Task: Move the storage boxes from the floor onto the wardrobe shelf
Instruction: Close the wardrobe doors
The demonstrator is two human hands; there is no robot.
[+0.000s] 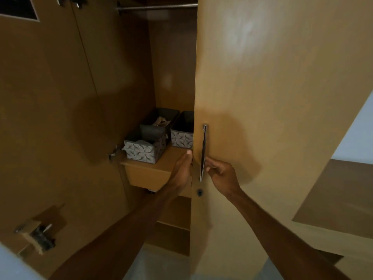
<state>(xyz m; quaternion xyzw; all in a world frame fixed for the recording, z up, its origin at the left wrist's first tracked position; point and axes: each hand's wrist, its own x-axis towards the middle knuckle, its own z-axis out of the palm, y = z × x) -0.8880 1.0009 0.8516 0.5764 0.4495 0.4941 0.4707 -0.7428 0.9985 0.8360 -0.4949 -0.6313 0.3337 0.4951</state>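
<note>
Three grey patterned storage boxes stand on the wardrobe shelf [171, 158]: a front left box [141, 148], a box behind it [161, 116] with crumpled cloth inside, and a right box [181, 132] half hidden by the door. My left hand [182, 170] grips the edge of the right wardrobe door [272, 98], the thumb on its front side. My right hand [219, 172] curls its fingers round the long metal handle [203, 152] of that door.
The left wardrobe door [50, 118] stands open at the left with a hinge [114, 153] showing. A hanging rail [157, 7] runs across the top. Below the shelf is a drawer front [147, 174] and a keyhole [199, 192] sits under the handle.
</note>
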